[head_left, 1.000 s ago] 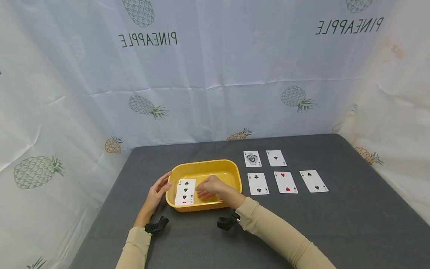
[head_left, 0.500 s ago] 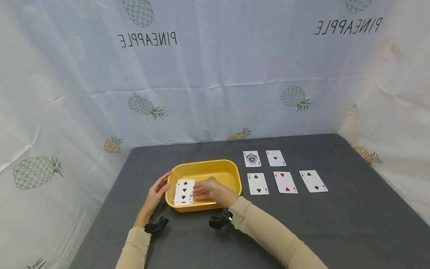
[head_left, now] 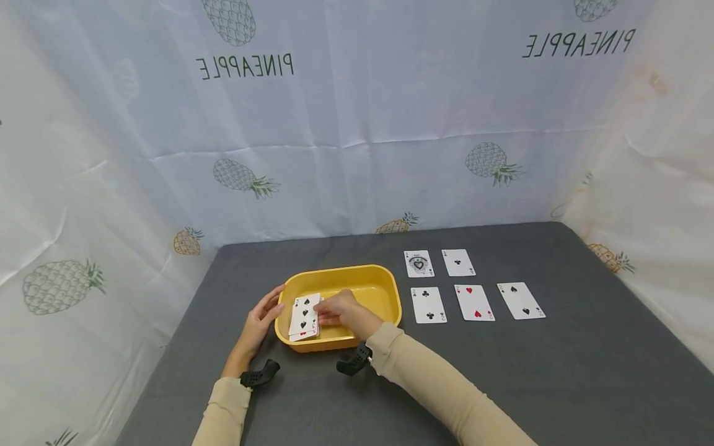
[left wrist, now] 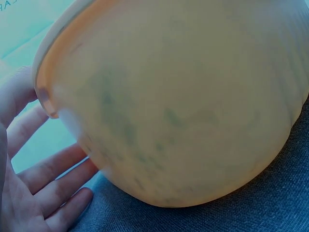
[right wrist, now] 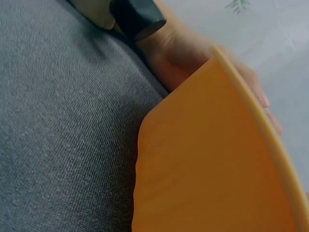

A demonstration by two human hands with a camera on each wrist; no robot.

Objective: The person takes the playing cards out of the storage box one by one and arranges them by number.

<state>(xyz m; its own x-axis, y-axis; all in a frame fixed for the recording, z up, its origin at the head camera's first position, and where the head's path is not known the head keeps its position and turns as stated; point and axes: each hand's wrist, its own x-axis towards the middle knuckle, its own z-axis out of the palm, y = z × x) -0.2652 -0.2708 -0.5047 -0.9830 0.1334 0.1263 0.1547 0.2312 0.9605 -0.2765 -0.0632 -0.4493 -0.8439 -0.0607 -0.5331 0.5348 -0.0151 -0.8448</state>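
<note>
A yellow plastic tray [head_left: 337, 275] sits on the grey cloth. Inside, at its left, lies a small stack of playing cards, the three of spades [head_left: 303, 314] on top and slightly skewed. My right hand [head_left: 347, 311] reaches into the tray and pinches the right edge of that top card; in the right wrist view the tray wall [right wrist: 207, 159] hides the fingertips. At the left end, my left hand [head_left: 261, 314] rests against the tray. In the left wrist view its fingers [left wrist: 60, 181] lie nearly straight along the outer wall, with the thumb side near the rim.
Several face-up cards lie right of the tray in two rows: the ace of spades [head_left: 418, 264] and ace of clubs [head_left: 458, 262] behind, the two of clubs [head_left: 428, 305], two of hearts [head_left: 474, 303] and two of spades [head_left: 521, 301] in front. A pineapple-print curtain [head_left: 357, 124] hangs behind.
My right hand has moved left across the tray to the stack and taken the top card's edge. That card has turned and shifted slightly. My left hand has stayed put.
</note>
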